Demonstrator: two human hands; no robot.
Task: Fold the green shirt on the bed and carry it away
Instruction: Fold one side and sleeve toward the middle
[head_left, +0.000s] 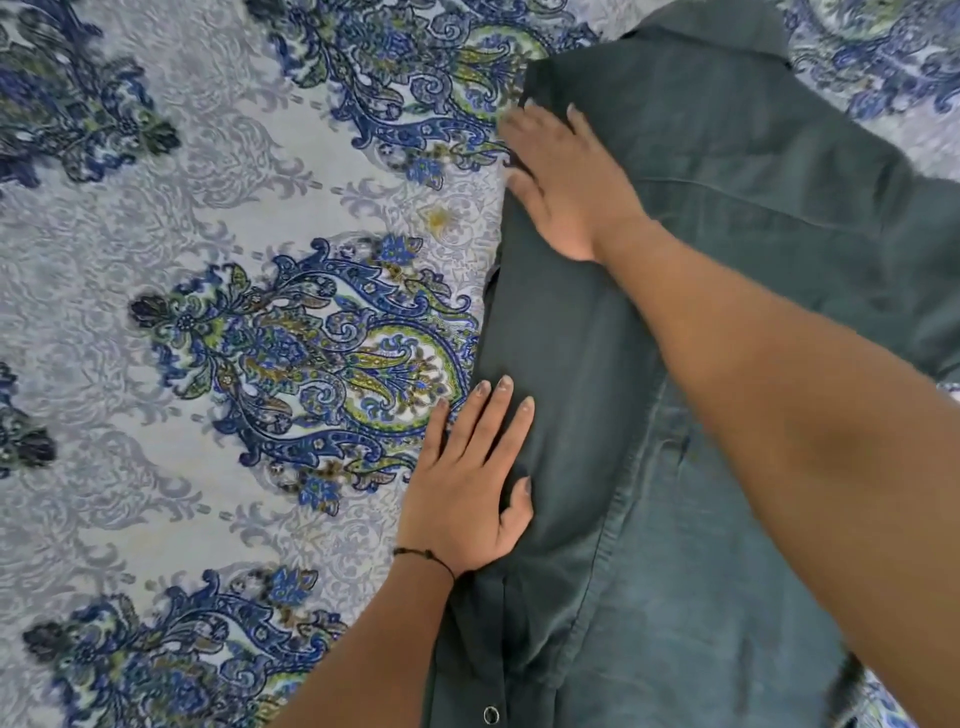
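Both hands, left hand (467, 483) near and right hand (558, 182) far, press open and flat on the green shirt (727, 260) at the bed's (156, 234) right, where the fold may slip if pressure is uneven.

The green shirt (727, 218) runs off the frame's top, right and bottom edges, so its collar and hem are cut. The right forearm (810, 415) hides the cloth beneath it. The bed (156, 208) is blurred toward the upper left corner.
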